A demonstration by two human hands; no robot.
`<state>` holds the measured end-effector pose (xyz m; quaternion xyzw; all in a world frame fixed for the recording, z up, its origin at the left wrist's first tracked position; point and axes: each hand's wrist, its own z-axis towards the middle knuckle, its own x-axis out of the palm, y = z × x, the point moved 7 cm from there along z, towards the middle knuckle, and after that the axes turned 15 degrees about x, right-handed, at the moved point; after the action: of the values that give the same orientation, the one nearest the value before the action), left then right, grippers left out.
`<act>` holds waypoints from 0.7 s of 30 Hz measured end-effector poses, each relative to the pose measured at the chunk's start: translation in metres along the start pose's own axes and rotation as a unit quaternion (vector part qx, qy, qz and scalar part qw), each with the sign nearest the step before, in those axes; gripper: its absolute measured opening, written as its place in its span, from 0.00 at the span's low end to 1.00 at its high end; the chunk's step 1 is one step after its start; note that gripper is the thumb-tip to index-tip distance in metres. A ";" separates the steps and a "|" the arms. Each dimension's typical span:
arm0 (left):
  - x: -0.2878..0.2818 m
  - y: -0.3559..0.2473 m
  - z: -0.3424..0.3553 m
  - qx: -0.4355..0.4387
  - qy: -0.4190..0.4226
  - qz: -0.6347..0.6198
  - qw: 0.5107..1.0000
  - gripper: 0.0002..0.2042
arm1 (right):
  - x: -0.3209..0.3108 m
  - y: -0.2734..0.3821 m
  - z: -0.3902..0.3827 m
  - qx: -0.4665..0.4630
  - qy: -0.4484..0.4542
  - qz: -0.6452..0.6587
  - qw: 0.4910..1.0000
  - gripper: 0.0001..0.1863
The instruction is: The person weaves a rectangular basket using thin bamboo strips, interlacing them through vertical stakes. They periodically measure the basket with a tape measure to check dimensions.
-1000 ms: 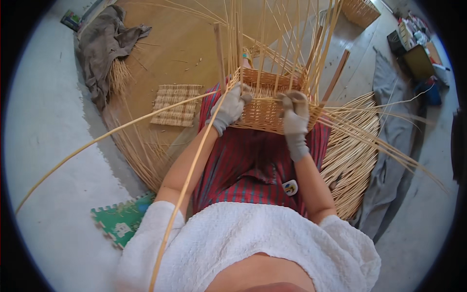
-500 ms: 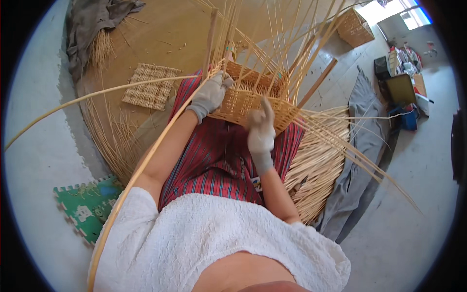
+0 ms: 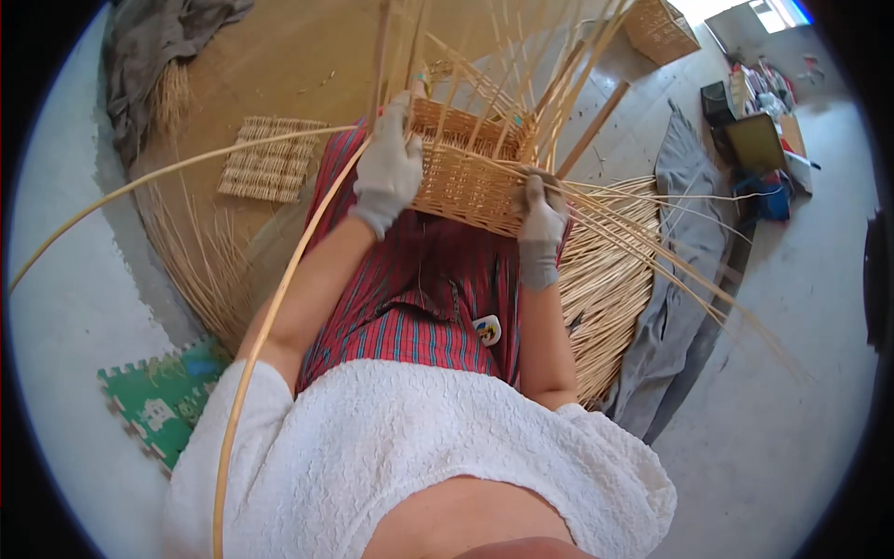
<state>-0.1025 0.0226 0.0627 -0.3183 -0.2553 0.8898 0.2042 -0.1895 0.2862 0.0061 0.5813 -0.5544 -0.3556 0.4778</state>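
The basket (image 3: 466, 186) is standing before the person (image 3: 419, 429), between the left hand (image 3: 386, 172) and the right hand (image 3: 543, 224). On the floor (image 3: 298, 51), to its left, a panel (image 3: 270, 160) is lying. To its right, canes (image 3: 605, 303) are lying, and beyond them a cloth (image 3: 689, 168) is stretching. Farther behind, toward the right, a second basket (image 3: 659, 34) is standing

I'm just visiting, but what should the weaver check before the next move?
1. Hands protected: ok; the left hand and right hand wear pale gloves.
2. Hands at the basket: ok; one is at each end of its near side.
3. Firm grip: cannot tell; the fingers are partly hidden or blurred.
4. Long cane clear of the left arm: not ok; it crosses in front of it in this view.
5. More canes nearby: ok; a pile of canes lies to the person's right.
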 end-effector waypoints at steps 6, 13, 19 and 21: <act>0.096 0.004 -0.006 -0.245 0.325 -0.230 0.884 0.11 | -0.004 0.015 -0.008 -0.045 -0.081 0.133 0.987 0.10; 0.118 -0.006 -0.012 -0.173 0.273 -0.147 0.935 0.10 | 0.102 0.126 0.056 -0.348 -0.088 -0.204 0.911 0.41; 0.103 -0.011 -0.012 -0.283 0.325 -0.241 0.870 0.11 | -0.070 0.029 -0.016 -0.044 -0.104 0.105 0.988 0.21; 0.086 -0.017 0.000 -0.138 0.216 -0.103 0.961 0.17 | -0.087 0.041 -0.025 -0.066 -0.087 0.107 0.988 0.14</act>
<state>-0.1607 0.0814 0.0325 -0.4999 -0.3568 0.7301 0.2996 -0.1897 0.3790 0.0424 0.4529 -0.6284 -0.3868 0.5004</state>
